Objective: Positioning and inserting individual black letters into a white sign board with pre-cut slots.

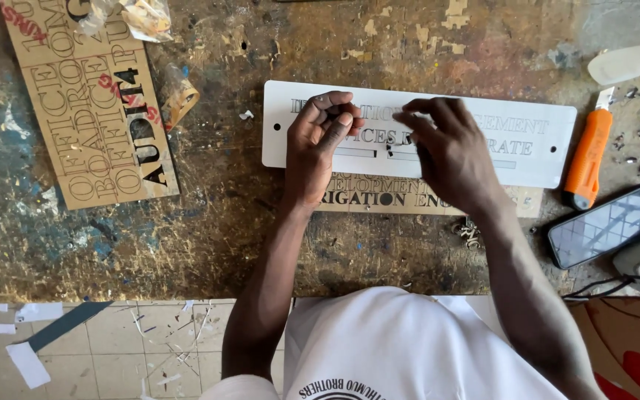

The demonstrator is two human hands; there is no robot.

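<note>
Both hands' fingers resting atop white sign plate.

Open bench between brown lettered board and white sign plate: clear lane apart from scraps. Right of plate, crowded: orange utility knife just beside plate end, phone below it, white bottle above, loose bits at far right. Near edge blocked centre by second brown stencil tucked under plate. Far edge above plate free.
</note>
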